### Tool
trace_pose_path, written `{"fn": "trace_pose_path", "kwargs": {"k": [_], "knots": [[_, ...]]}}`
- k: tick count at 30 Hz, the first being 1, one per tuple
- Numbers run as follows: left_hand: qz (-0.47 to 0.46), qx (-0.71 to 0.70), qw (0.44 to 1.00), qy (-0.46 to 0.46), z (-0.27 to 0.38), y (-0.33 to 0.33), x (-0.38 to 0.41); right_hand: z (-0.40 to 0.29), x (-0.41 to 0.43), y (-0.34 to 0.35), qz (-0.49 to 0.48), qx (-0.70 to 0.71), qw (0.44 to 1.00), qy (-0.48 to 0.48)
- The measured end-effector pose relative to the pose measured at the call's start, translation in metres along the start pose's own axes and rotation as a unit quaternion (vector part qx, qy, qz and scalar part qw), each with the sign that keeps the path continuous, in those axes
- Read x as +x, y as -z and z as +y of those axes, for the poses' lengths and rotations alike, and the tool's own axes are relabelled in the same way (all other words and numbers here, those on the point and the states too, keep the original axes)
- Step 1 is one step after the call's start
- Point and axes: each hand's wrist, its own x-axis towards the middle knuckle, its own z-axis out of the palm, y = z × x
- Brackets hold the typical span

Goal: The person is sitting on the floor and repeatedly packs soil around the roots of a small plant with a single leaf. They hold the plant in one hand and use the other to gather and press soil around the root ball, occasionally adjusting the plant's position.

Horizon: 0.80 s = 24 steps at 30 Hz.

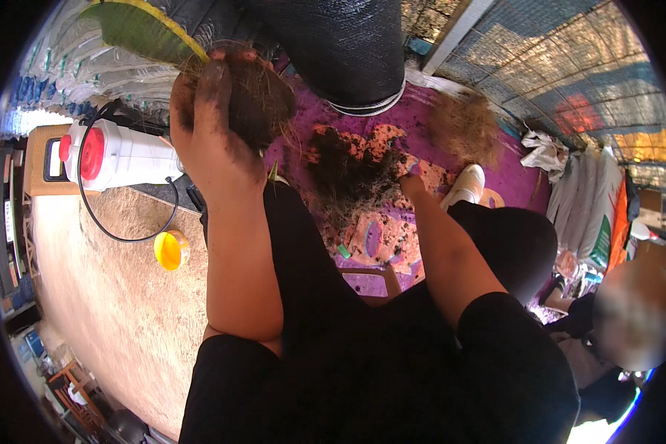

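Note:
My left hand, smeared with dark soil, grips a root ball with fine roots hanging loose, at the upper left. A broad green leaf with a yellow edge extends from it to the upper left. My right hand reaches down at the edge of a dark heap of soil and roots on a purple patterned mat. Its fingers are hard to make out, and whether they hold anything cannot be told. A large black container stands beyond the heap.
A tuft of brown fibre lies right of the heap. At left are a white sprayer tank with red caps, its black hose and a yellow lid. Wire mesh rises at upper right. Another person is at the lower right.

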Motion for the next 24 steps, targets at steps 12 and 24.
{"fn": "trace_pose_path", "kwargs": {"k": [12,24], "knots": [[-0.057,-0.119,0.983,0.126,-0.016,-0.016,0.009,0.008,0.089,0.008,0.188,0.288,0.910,-0.231],[-0.101,-0.237,0.948,0.188,-0.025,-0.014,0.010,-0.076,0.079,-0.002,0.161,0.171,0.971,-0.053]]}}
